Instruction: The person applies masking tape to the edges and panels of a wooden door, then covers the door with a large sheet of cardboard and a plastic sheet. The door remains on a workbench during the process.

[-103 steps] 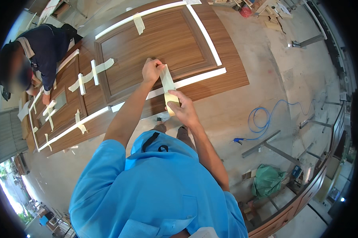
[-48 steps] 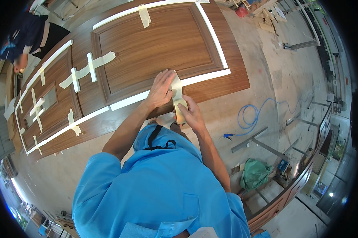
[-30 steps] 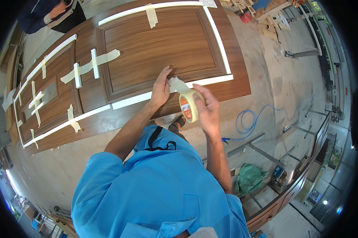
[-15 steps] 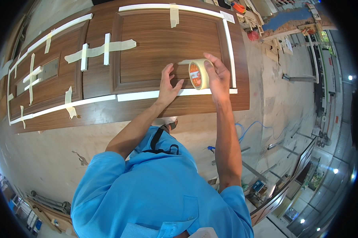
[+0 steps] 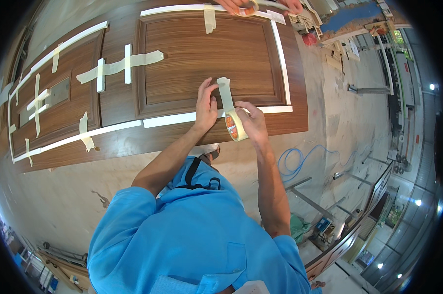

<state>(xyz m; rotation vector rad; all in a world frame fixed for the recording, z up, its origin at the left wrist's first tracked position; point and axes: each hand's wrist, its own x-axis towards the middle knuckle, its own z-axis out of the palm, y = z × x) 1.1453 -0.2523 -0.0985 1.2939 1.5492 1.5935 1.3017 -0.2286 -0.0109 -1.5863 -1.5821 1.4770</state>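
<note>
A brown wooden door panel lies flat with white strips laid along its raised frames. My right hand is closed on a roll of masking tape at the panel's near edge. From the roll, a pulled-out length of tape runs up over the near white strip onto the wood. Just left of that tape, my left hand rests over the same strip with its fingers apart, holding nothing.
At the far edge, a co-worker's hands have another tape roll. Short tape pieces cross the white strips, and a longer tape spans two short blocks. A coiled blue hose lies on the floor at right.
My right hand has drawn the roll down toward me, leaving tape stretched across the near strip. My left hand has barely moved. A co-worker's hands and roll have come in at the far edge.
</note>
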